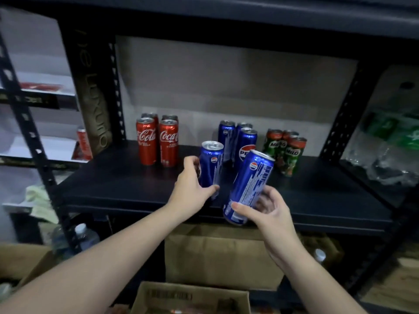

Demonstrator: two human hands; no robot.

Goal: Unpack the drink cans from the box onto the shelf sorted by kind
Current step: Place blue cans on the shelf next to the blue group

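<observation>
My left hand (190,186) grips a blue Pepsi can (212,163), upright over the dark shelf (127,184). A second blue Pepsi can (249,184) is held in my right hand (265,209), tilted, with its base at the shelf's front edge. On the shelf stand three groups: several red Coca-Cola cans (156,140) at the left, three blue Pepsi cans (240,137) in the middle, several green Milo cans (286,148) at the right. The open cardboard box (190,295) sits below, at the bottom edge of the view.
A brown cardboard box (222,254) stands under the shelf. A black upright post (27,123) rises at the left, with a lone red can (82,141) beyond it. Plastic-wrapped bottles (390,150) fill the right side. Water bottles (84,236) stand low at the left.
</observation>
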